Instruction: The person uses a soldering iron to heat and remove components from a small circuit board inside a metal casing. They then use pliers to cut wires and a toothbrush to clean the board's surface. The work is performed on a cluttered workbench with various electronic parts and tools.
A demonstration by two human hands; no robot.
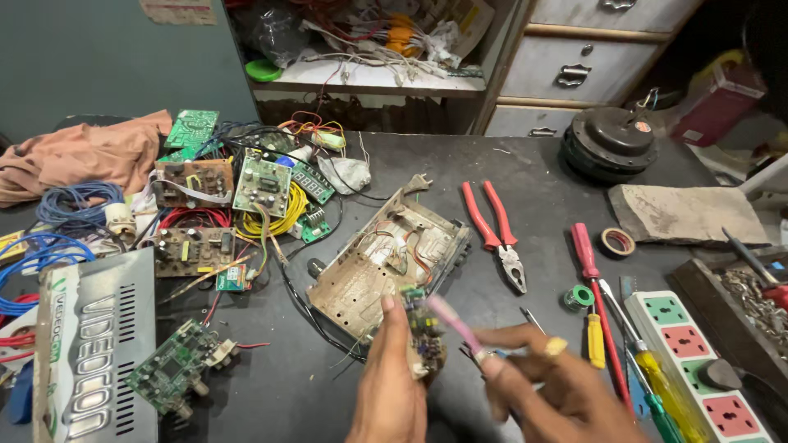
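Note:
My left hand [391, 385] holds a small brown circuit board [425, 332] upright, thumb along its left edge. In my right hand [542, 381] is a thin pink-handled tool [453, 322], blurred, with its upper end against the board's right side. Just behind the board lies an open, dusty metal chassis [386, 258] with wires inside, tilted on the dark table [460, 164]. Red-handled pliers [497, 234] lie to the right of the chassis.
Several circuit boards and wire bundles [238, 197] crowd the left. A silver set-top box cover [94, 344] lies at front left with a green board [172, 365]. Screwdrivers [599, 308], solder spool [579, 297], tape roll [618, 241], power strip [698, 361], black motor [611, 139].

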